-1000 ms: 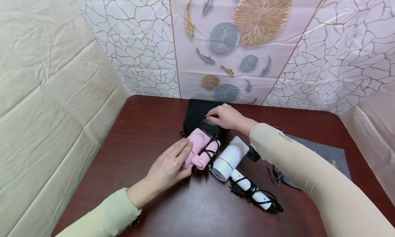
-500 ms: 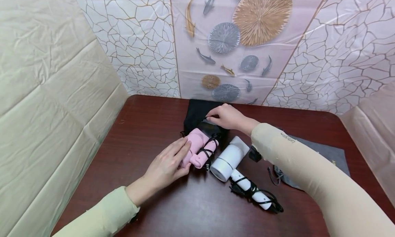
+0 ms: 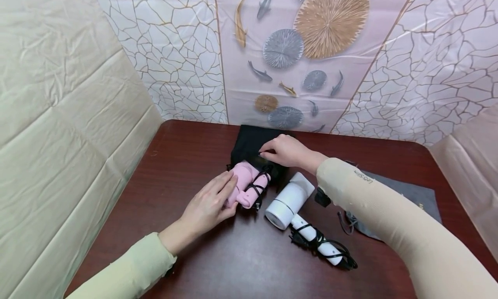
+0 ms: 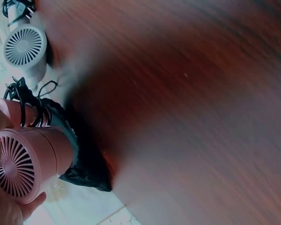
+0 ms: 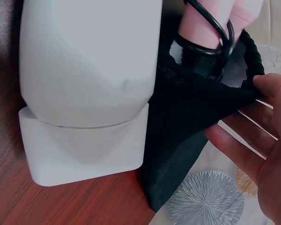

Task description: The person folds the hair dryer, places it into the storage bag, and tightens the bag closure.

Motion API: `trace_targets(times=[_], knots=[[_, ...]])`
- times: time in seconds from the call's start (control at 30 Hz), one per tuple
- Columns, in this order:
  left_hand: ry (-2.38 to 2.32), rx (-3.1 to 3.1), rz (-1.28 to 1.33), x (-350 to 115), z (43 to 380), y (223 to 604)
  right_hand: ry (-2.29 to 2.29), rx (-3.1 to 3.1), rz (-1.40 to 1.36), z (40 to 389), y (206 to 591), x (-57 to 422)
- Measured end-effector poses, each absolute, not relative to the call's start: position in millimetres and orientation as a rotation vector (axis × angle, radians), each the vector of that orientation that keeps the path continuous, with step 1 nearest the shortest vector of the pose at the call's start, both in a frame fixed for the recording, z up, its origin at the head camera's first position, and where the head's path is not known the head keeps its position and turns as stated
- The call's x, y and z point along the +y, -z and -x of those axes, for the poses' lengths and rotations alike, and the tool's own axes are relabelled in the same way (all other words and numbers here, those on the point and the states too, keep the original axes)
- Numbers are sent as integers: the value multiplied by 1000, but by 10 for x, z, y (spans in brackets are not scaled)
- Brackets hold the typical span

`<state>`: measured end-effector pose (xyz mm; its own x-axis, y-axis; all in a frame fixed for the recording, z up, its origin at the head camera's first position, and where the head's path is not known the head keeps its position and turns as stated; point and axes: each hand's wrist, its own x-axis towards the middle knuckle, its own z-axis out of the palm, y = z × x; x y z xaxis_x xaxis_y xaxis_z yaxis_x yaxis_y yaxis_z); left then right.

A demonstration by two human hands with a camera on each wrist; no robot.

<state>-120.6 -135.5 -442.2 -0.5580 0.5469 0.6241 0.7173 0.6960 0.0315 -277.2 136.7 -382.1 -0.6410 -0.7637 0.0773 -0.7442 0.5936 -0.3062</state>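
My left hand grips a pink folding hair dryer around its barrel, with the fingers over the top and the thumb on the near side. A black cord is wound about its folded handle. The round vented end of the pink hair dryer faces the left wrist camera. My right hand pinches the rim of a black drawstring bag and lifts its mouth. In the right wrist view, the thumb and fingers hold the edge of the black bag, and the dryer's front end lies inside the opening.
A white hair dryer, its handle wrapped in black cord, lies right of the pink one. Under my right forearm a grey drawstring bag lies flat. The dark wooden table meets a patterned cloth backdrop at the back.
The pink hair dryer and my left hand have shifted slightly left, and its handle has turned a little. My right hand has come slightly lower with the bag's rim.
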Motion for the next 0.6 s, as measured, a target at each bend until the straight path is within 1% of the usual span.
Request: trace_targets(times=[0.3, 0.6], knots=[[321, -2261, 965, -1398, 1285, 4426, 329, 2768, 1407, 2704, 3864, 1358], [292, -2252, 939, -1335, 1331, 4457, 335, 2833, 1471, 2697, 3818, 1331]])
